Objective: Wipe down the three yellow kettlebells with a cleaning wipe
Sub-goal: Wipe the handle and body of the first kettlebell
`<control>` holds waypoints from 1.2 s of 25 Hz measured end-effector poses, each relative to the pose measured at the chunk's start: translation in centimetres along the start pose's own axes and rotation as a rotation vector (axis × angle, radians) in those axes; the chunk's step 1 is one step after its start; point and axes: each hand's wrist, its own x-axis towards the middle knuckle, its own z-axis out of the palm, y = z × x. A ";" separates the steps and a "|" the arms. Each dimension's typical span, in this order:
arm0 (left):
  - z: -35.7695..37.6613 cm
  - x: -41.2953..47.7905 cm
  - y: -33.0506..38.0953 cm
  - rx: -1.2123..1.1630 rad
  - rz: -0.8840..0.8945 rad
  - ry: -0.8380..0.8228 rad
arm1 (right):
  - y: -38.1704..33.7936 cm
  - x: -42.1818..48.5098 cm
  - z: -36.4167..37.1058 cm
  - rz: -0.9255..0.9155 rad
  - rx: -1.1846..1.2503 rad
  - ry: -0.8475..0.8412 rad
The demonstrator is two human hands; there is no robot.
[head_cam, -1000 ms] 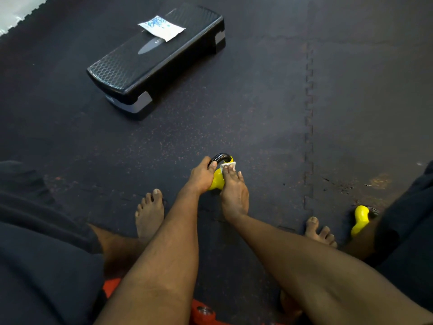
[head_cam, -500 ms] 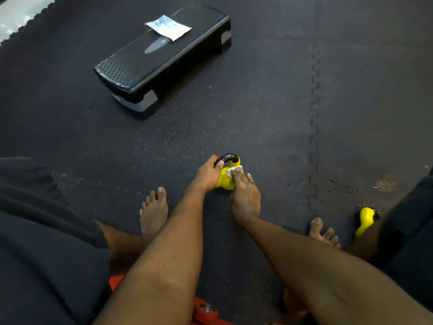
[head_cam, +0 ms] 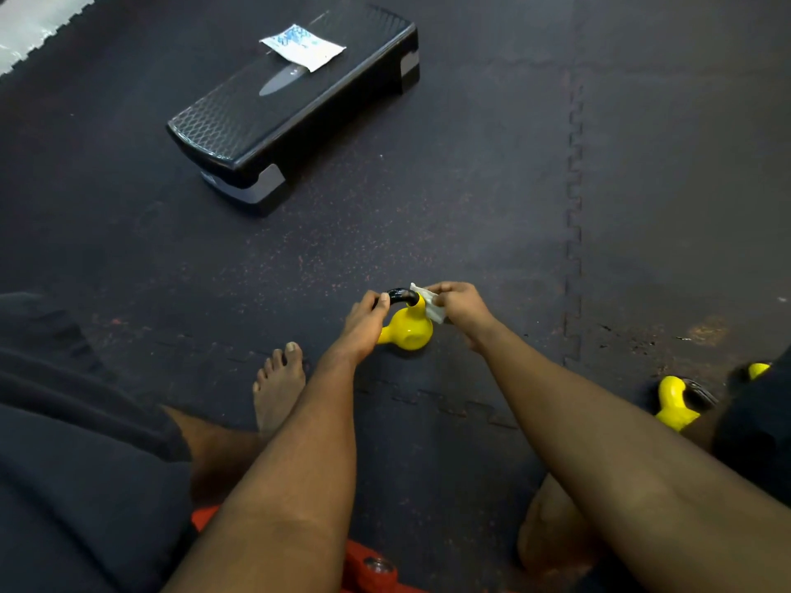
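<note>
**A:** Where is the thing being cleaned?

**B:** A small yellow kettlebell (head_cam: 408, 329) with a black handle stands on the dark rubber floor mat (head_cam: 471, 186), in the near middle of the scene, between the person's bare forearms.

**A:** What are the hands doing?

**B:** The left hand (head_cam: 359, 325) grips the left end of the handle, its fingers (head_cam: 382, 302) curled round it. The right hand (head_cam: 460, 303) pinches a white wipe (head_cam: 430, 306) with its fingers bunched together, and holds the wipe against the right end of the handle, where it joins the yellow body.

**A:** Are the other kettlebells visible?

**B:** A second kettlebell (head_cam: 674, 400) lies at the near right, partly behind the person's leg. Just past it a small yellow piece (head_cam: 758, 370) shows behind dark clothing; I cannot tell what it is.

**A:** Any writing or labels?

**B:** On the far left sits a black step platform (head_cam: 291, 109) with a silver oval logo on top, too small to read. A white packet (head_cam: 301, 47) with blue print lies on its far end, and its print is also too small to read.

**A:** Anything else?

**B:** A bare foot (head_cam: 278, 387) rests on the mat at the near left.
</note>
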 end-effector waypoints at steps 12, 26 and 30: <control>0.2 -0.7 0.5 0.103 0.140 -0.001 | -0.6 -0.2 -2.3 -0.056 -0.556 -0.249; -0.6 -0.1 -0.7 0.103 0.228 -0.086 | 1.1 -0.5 -2.5 -0.287 -0.650 -0.267; -0.7 0.4 -0.3 0.162 0.249 -0.085 | 3.1 -1.4 -1.7 -0.362 -0.424 0.042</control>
